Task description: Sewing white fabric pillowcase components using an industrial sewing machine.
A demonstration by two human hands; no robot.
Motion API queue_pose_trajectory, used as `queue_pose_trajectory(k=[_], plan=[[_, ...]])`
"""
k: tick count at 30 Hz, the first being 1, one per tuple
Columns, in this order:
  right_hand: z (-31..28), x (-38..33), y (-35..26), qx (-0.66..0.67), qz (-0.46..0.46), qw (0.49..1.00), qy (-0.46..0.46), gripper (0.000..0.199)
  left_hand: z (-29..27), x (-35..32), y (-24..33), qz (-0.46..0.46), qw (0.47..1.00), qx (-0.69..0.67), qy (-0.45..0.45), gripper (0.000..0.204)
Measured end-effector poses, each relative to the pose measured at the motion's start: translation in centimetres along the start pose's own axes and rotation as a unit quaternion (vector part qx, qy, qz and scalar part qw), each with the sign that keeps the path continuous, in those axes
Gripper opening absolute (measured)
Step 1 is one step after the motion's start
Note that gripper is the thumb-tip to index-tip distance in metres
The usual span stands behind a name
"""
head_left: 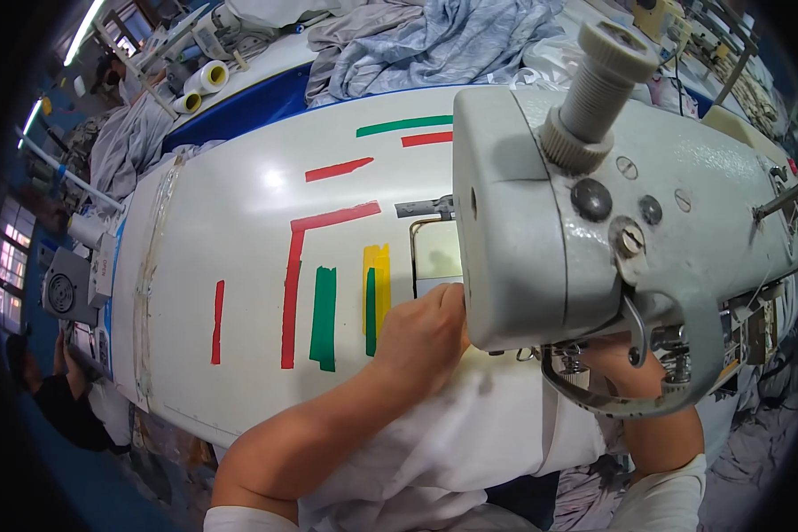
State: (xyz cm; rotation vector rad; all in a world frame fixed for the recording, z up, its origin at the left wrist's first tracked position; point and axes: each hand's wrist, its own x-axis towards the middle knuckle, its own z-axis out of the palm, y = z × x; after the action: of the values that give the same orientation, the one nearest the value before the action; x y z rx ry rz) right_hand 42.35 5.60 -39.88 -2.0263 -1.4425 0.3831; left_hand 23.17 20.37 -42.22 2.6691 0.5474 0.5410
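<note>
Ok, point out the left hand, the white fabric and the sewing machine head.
left hand (421,330), head view, on its back.
white fabric (470,434), head view, on the flat part near the person.
sewing machine head (541,266), head view, on its grey end face.

A white sewing table (239,204) carries a grey sewing machine (594,222) at its right side. Red (290,293), green (324,317) and yellow (379,284) tape strips mark the worktop's middle, with more red and green strips toward the far edge. White cloth (470,426) drapes over the near edge.
</note>
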Motion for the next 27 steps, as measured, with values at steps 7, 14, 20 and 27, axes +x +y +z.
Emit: queue_pose_trajectory(k=[7, 14, 20, 27], plan=[[-0.3, 0.0, 0.3, 0.006, 0.03, 0.999, 0.032, 0.058, -0.3, 0.4, -0.1, 0.007, 1.0, -0.016, -0.003, 0.016], [-0.1, 0.1, 0.5, 0.011, 0.042, 0.997, 0.056, 0.056, -2.4, 0.3, 0.5, 0.063, 0.997, 0.033, 0.015, 0.017], [0.1, 0.0, 0.7, 0.016, 0.047, 0.997, 0.06, 0.054, -3.3, -2.2, 0.9, 0.117, 0.99, -0.035, -0.066, 0.035], [0.5, 0.0, 0.5, 0.018, 0.049, 0.997, 0.052, 0.051, -3.4, -1.5, -0.5, 0.129, 0.988, -0.023, -0.077, 0.035]])
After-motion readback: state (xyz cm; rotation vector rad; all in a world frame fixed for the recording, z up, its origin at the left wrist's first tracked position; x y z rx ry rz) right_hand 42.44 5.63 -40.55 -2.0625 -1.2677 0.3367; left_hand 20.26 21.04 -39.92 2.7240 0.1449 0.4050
